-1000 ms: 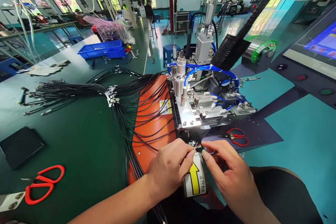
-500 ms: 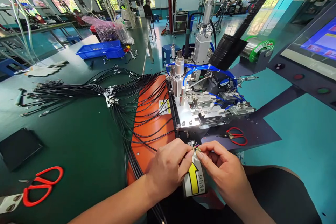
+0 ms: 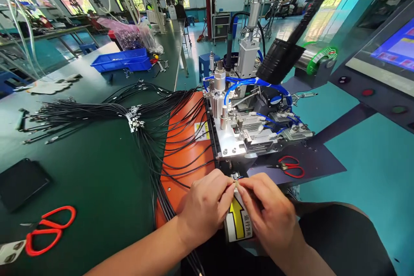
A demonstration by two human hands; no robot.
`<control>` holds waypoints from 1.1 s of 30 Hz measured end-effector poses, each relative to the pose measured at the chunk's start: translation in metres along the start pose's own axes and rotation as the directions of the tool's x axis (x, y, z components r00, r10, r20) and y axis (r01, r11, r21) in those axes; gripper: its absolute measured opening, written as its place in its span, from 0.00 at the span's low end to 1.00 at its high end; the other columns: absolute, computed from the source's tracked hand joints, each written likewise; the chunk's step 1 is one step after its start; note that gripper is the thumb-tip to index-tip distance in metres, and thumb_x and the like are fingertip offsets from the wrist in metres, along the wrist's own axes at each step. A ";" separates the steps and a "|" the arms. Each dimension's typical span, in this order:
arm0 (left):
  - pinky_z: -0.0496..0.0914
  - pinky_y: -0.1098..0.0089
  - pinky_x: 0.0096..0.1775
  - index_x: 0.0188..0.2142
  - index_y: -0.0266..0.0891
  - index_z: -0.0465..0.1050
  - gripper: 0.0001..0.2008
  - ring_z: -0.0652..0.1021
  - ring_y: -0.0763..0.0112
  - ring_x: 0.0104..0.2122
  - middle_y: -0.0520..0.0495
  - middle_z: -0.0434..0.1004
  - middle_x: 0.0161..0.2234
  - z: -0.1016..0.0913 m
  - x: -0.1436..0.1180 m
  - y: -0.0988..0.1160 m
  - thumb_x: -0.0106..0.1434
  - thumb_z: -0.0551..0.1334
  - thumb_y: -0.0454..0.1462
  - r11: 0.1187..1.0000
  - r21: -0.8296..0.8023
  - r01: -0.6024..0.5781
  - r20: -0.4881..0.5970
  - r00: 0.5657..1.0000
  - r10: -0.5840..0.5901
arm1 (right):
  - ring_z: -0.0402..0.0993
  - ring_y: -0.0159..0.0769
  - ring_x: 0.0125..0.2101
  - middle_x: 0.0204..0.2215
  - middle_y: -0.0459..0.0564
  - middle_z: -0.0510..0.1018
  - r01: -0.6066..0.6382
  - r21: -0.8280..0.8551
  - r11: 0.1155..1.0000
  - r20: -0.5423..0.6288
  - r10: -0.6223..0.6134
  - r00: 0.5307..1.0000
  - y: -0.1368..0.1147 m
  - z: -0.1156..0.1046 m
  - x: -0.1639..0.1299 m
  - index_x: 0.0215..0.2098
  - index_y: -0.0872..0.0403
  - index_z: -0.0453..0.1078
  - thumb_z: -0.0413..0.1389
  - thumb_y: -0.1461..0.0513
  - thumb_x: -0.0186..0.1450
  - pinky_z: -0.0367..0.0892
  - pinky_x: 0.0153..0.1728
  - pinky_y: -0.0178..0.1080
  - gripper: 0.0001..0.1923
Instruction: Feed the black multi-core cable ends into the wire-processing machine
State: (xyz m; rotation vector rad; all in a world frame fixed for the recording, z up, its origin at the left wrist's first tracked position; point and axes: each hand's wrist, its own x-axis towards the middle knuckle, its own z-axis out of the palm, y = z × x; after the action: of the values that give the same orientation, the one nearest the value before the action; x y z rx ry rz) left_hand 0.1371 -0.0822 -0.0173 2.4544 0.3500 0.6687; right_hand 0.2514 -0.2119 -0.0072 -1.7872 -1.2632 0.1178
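Two hands in the head view, mine, meeting at the near edge of the machine. Left hand (image 3: 205,207): fingers pressed together, pinching the end of a thin wire (image 3: 236,180) at its tip. Right hand (image 3: 270,217): fingers likewise closed on the same wire end, fingertips touching those of the left. I see the wire end just below the front lip of the metal fixture (image 3: 241,138), directly above a white label with a yellow arrow (image 3: 238,221); the strands are too small for me to tell their colours or count. Fixture: a silver block with cylinders and blue air hoses (image 3: 255,83), standing on an orange plate (image 3: 183,155). Black cable bundle (image 3: 97,112): many leads fanned across the green worktop (image 3: 97,181), several draped over the orange plate and running down beside my left wrist, with metal terminals gathered near the middle. Red scissors (image 3: 48,228), lying flat at the near left, well apart from both hands. Second, smaller red scissors (image 3: 289,166) on a dark mat to the right of the fixture. Black pad (image 3: 21,181) at the left edge of the worktop. Blue tray (image 3: 121,60) far back on the worktop. Screen (image 3: 393,49), lit, at the upper right.
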 end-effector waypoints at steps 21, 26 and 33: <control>0.64 0.70 0.34 0.38 0.38 0.73 0.10 0.71 0.71 0.32 0.48 0.71 0.32 -0.001 0.001 0.001 0.71 0.55 0.37 0.995 -0.071 0.073 0.028 0.997 -0.071 | 0.72 0.31 0.35 0.36 0.46 0.74 -0.252 0.136 0.958 0.073 0.244 0.967 0.015 -0.007 0.006 0.40 0.49 0.74 0.56 0.59 0.69 0.68 0.34 0.33 0.05; 0.64 0.70 0.34 0.38 0.37 0.73 0.10 0.72 0.71 0.32 0.48 0.72 0.32 -0.002 0.001 0.001 0.72 0.54 0.37 0.994 -0.078 0.080 0.033 0.996 -0.078 | 0.72 0.31 0.33 0.34 0.46 0.74 -0.315 0.166 0.934 0.069 0.308 0.949 0.011 -0.003 0.006 0.36 0.51 0.73 0.55 0.58 0.69 0.67 0.33 0.33 0.07; 0.65 0.70 0.34 0.38 0.37 0.73 0.11 0.72 0.71 0.31 0.48 0.71 0.32 -0.002 0.002 0.001 0.72 0.53 0.37 0.993 -0.081 0.091 0.037 0.995 -0.088 | 0.68 0.32 0.35 0.34 0.48 0.70 -0.084 0.123 0.989 -0.015 0.087 0.996 0.014 0.006 0.005 0.36 0.53 0.68 0.51 0.64 0.72 0.65 0.37 0.35 0.06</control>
State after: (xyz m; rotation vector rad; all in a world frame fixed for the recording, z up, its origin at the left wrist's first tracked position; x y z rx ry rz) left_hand 0.1377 -0.0818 -0.0146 2.3534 0.4087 0.5925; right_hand 0.2599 -0.2052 -0.0189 -1.7332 -1.1410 0.2202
